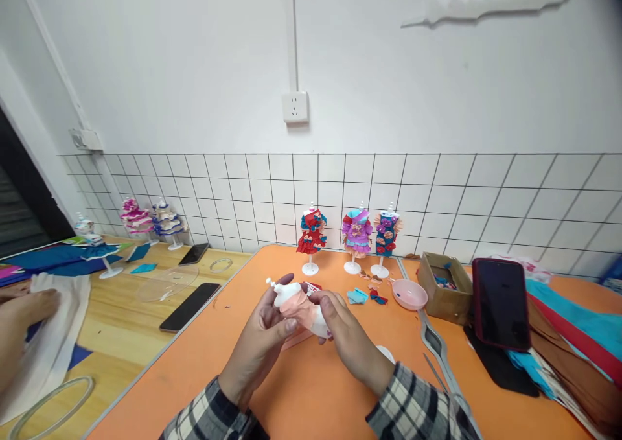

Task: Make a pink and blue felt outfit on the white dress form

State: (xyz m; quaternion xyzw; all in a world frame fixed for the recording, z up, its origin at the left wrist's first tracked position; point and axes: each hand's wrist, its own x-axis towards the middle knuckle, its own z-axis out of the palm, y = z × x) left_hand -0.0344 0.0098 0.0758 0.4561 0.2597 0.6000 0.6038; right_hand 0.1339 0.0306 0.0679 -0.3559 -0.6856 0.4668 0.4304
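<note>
A small white dress form (pixel 319 324) lies tilted between my two hands, its knobbed neck toward the upper left. Peach fabric (pixel 297 308) is wrapped round its torso. My left hand (pixel 265 326) grips the form's upper end, thumb on the front of the fabric. At the lower end, my right hand (pixel 347 333) has its thumb and fingers closed on the form. Under the hands a bit of peach cloth shows on the orange table (pixel 301 388), partly hidden. A white round piece (pixel 386 354) lies by my right wrist, half covered by it.
Dressed mini forms (pixel 311 236) stand at the wall. To the right are a pink bowl (pixel 409 294), a cardboard box (pixel 444 288), a propped phone (pixel 501 304), scissors (pixel 435 372) and fabric strips (pixel 578 336). Another person's hand (pixel 29 317) holds white cloth on the left wooden table.
</note>
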